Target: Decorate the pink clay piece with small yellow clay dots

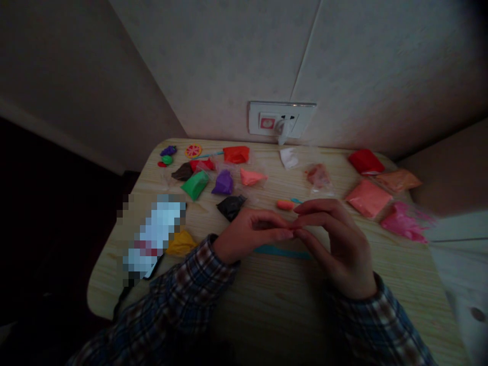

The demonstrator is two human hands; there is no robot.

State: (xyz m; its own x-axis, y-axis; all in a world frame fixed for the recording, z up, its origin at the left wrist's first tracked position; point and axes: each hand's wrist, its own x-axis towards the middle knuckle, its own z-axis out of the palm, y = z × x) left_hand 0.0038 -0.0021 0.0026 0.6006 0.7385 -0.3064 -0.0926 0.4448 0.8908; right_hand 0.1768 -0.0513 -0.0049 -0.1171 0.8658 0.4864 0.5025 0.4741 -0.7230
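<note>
Packets (223,183) beyond the hands (247,236), blue strip (282,251) beneath

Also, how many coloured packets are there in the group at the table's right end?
4. Red packet at the back, orange packet right of it and nearer, salmon packet left of the orange one, pink packet at the front. None seems hidden.
</note>
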